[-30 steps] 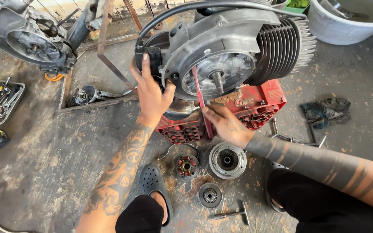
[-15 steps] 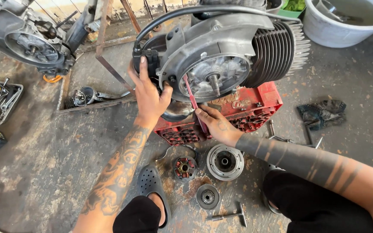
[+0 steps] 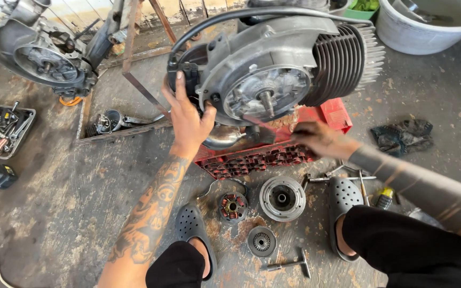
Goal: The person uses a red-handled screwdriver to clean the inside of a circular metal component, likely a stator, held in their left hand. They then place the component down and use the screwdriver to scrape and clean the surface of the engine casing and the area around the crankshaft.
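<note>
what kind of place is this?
Likely an informal small-engine repair yard: a finned engine propped on a red crate, loose parts on stained concrete, a tray of tools, and a second engine case.

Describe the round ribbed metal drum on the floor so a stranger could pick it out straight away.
Start at the grey engine propped on the red crate. On the stained floor just in front of the crate, between the person's two dark clogs, lies the flywheel drum. It is the largest of three round parts there, silver and hollow, unlike the copper-wound stator left of it and the small disc below.
</note>
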